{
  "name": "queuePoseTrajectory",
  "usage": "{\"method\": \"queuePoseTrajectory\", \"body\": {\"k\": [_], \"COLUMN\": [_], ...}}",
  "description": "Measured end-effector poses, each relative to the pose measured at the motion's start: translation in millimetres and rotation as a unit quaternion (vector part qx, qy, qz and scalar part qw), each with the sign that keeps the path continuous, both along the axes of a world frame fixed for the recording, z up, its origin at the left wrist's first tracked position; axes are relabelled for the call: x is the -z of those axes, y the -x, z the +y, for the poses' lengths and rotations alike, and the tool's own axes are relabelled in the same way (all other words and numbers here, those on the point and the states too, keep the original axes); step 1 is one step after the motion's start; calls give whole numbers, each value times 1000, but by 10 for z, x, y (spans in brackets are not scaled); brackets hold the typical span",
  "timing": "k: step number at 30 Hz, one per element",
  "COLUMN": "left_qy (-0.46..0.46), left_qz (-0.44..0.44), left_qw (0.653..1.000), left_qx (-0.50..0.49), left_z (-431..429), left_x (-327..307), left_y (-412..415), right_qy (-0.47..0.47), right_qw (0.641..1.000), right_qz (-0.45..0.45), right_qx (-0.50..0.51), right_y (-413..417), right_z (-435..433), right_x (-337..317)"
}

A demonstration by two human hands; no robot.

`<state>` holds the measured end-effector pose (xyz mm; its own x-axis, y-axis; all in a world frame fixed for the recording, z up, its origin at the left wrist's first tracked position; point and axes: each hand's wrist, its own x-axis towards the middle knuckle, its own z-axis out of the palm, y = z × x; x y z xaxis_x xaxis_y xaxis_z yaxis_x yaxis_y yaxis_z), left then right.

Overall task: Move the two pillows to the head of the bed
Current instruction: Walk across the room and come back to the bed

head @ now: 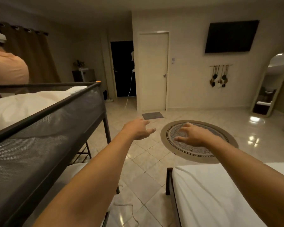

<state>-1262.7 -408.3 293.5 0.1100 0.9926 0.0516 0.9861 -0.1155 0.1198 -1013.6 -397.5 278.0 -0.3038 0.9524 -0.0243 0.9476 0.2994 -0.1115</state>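
A: Hands?
B: Left hand [138, 129] and right hand [189, 134] are both reaching forward over the tiled floor, fingers spread, gripping nothing.
A: Pillows?
B: None clearly showing; the white-sheeted low bed [216, 194] is lying bare, and white bedding is bunching on the dark mesh-sided raised bed [44, 128].
A: Progress?
B: Judging it as not begun.

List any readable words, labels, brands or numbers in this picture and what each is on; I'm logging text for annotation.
None can be read.
Small wall plate beside the white door: faint marks, too small and blurred to read.
Television: dark screen, no visible brand.
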Motion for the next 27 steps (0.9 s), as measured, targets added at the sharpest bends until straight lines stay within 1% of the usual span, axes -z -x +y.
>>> {"method": "queuePoseTrajectory", "body": {"k": [5,7,9,12,18,24,27], "left_qy": [22,26,28,31,15,-1,1], "left_qz": [4,-1,1,2,1,-5,0], "left_qw": [1000,1000,1000,1000,1000,1000,1000], "left_qx": [-2,-5,-4,1,9,6,6], "left_z": [594,793,905,1067,1387,1761,1778], "left_x": [58,62,70,12,-152,-193,-162], "left_y": [389,526,597,667,782,889,919], "right_qy": [-10,-7,2,-5,-21,-35,-36], "right_qw": [1000,1000,1000,1000,1000,999,999], "right_qz": [8,-5,-19,-17,18,1,-4], "right_qx": [4,0,-3,9,13,8,7], "right_y": [408,552,651,756,976,1114,1132], "right_z": [573,698,788,952,1292,1731,1791], "right_x": [-136,-144,-133,-205,-409,-465,-416]}}
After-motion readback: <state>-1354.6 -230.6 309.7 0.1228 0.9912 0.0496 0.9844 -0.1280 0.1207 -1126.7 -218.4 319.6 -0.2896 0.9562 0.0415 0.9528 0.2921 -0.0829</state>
